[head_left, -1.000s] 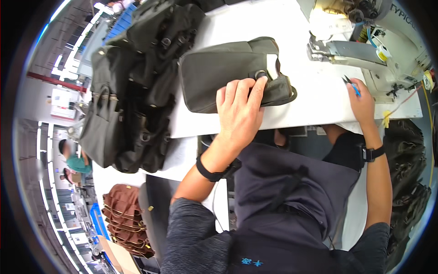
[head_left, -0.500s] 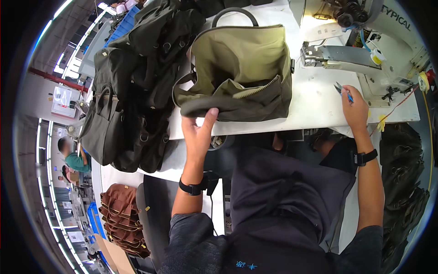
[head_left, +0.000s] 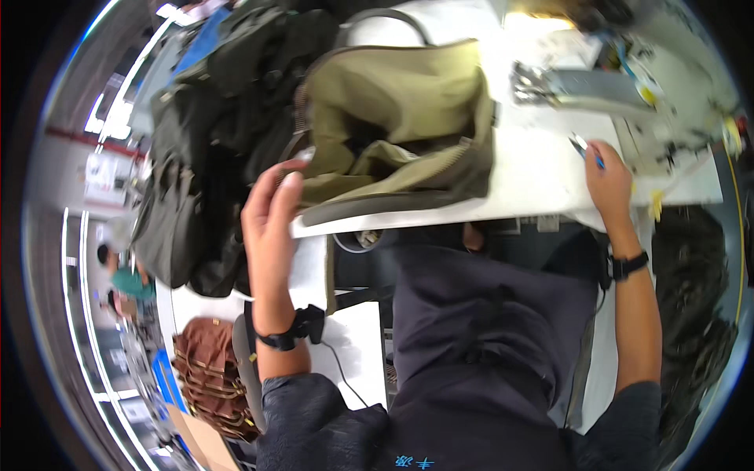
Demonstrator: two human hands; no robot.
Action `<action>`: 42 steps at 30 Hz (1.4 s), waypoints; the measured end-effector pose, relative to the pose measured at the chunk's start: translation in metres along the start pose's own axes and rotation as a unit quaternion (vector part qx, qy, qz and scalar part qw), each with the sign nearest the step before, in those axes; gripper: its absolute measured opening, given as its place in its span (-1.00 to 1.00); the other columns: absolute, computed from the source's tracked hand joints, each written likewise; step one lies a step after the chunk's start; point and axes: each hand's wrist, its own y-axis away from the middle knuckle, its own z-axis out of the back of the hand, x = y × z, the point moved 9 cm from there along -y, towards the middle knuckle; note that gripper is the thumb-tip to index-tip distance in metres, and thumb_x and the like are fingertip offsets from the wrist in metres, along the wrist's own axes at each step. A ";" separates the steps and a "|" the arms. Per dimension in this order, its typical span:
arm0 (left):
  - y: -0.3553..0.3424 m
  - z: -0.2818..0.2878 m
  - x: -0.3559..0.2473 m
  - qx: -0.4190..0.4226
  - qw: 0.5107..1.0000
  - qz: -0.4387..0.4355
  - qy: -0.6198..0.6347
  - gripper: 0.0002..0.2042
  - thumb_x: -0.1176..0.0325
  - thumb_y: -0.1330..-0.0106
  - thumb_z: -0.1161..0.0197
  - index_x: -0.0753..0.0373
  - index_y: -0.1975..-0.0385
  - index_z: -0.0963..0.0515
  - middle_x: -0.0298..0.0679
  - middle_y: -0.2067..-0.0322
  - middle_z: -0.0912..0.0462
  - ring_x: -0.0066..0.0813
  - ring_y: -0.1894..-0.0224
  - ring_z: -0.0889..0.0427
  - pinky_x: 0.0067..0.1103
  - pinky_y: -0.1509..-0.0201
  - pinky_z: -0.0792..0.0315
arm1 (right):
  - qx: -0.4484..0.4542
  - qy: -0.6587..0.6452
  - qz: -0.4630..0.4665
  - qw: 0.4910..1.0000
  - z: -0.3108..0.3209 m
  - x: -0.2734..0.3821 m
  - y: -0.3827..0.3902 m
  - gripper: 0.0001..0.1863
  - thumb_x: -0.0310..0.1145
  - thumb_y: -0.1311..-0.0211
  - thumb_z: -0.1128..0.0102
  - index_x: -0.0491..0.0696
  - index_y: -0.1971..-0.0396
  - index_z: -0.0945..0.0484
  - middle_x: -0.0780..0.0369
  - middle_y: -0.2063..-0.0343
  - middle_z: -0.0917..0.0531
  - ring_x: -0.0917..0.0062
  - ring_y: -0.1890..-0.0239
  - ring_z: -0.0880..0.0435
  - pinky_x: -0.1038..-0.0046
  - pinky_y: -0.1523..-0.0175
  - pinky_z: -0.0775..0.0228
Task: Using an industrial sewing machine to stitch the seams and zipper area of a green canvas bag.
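An olive-green bag [head_left: 393, 86] stands unzipped on the white table, its paler lining showing. One dark handle arches at its far side; another dark handle [head_left: 361, 209] lies along its near edge. My left hand [head_left: 269, 224] is at the bag's near left corner, thumb and fingers closed on the edge by the zipper's end; motion blurs the fingertips. To the right of the bag, my right hand [head_left: 611, 184] is closed around small thread snips [head_left: 579, 146] with blue on the handle, blades pointing up and left, apart from the bag.
Dark green bags [head_left: 212, 149] are heaped at the left. A sewing machine [head_left: 675, 102] with a grey arm [head_left: 597, 86] stands at the right. Brown bags [head_left: 208, 369] are stacked at lower left, and more dark pieces [head_left: 691, 314] hang at the right. A person [head_left: 129, 279] is far left.
My left hand has let go of the near handle and moved left to the bag's corner. The handle now lies lower along the near edge. My right hand has barely moved.
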 end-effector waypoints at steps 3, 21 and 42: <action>0.001 0.025 0.008 -0.017 0.999 -0.002 -0.029 -0.79 0.37 -0.48 -0.25 0.32 0.00 -0.62 -0.50 0.26 -0.60 -0.81 0.26 -0.45 -0.81 0.17 -0.25 | 0.015 -0.012 -0.027 0.999 -0.005 0.019 -0.006 -0.83 -0.29 -0.42 -0.26 -0.05 0.16 -0.68 0.13 0.24 -0.76 0.16 0.25 -0.77 0.32 0.16 -0.60; -0.023 0.020 0.031 0.024 0.995 0.094 0.017 -0.53 0.04 -0.63 -0.09 0.42 0.12 -0.69 -0.17 0.30 -0.79 -0.50 0.32 -0.80 -0.58 0.24 -0.68 | 0.033 -0.006 -0.054 0.998 -0.005 -0.006 0.001 -0.80 -0.26 -0.45 -0.25 -0.04 0.09 -0.69 0.15 0.19 -0.77 0.27 0.22 -0.80 0.40 0.14 -0.62; 0.030 0.013 0.049 0.098 0.972 0.126 0.170 -0.49 0.14 -0.70 0.12 0.53 -0.06 -0.60 -0.02 0.14 -0.78 -0.37 0.11 -0.79 -0.49 -0.10 -0.62 | 0.073 0.033 -0.082 0.993 -0.019 -0.015 0.001 -0.71 -0.22 -0.53 -0.17 -0.09 -0.02 -0.68 0.15 0.13 -0.78 0.42 0.12 -0.76 0.45 -0.03 -0.55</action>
